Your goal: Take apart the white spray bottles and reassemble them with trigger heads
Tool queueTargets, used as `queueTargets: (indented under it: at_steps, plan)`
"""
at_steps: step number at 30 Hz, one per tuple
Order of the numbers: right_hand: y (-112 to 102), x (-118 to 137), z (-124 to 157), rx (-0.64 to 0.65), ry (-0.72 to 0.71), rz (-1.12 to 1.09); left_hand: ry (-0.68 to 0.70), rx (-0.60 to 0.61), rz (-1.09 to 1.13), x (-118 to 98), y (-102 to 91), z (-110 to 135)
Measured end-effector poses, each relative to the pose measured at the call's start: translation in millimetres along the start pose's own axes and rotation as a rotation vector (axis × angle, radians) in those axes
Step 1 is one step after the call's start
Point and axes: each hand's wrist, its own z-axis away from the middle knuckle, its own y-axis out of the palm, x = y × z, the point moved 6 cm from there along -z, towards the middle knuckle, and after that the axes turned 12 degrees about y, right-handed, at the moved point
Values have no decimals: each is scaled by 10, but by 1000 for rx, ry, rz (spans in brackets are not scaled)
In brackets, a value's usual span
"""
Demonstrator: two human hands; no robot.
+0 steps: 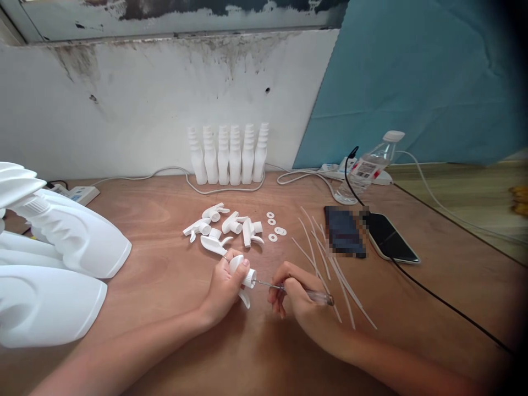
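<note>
My left hand (226, 287) is closed round a white trigger spray head (248, 276), its collar facing right and its trigger pointing down. In my right hand (297, 291) is a screwdriver (319, 297) with a clear handle. The thin metal shaft reaches left to the collar opening; how deep the tip sits I cannot tell. Several loose white spray heads (234, 222) lie just beyond my left hand. Beside them are several flat white washers (273, 237). Thin white tubes (345, 286) lie partly behind my right hand.
Several white bottles (235, 159) stand in a row against the wall. Large white spray bottles (82, 236) lie at the left. Toward the right are a dark, partly blurred object (345, 234), a phone (390, 236) with a black cable, and a clear water bottle (365, 170).
</note>
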Motion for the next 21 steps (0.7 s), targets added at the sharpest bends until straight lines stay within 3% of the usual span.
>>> queueTargets:
  at_steps: [5, 14, 18, 21]
  plan:
    - [33, -74, -61, 63, 57, -153, -22, -29, 3, 10, -30, 19]
    - [106, -135, -132, 236, 12, -377, -151, -30, 177, 27, -35, -77]
    - [167, -117, -88, 316, -84, -405, -204, -77, 326, 10, -9, -70]
    - [187, -54, -31, 327, -216, -251, -207, -88, 320, 9, -10, -61]
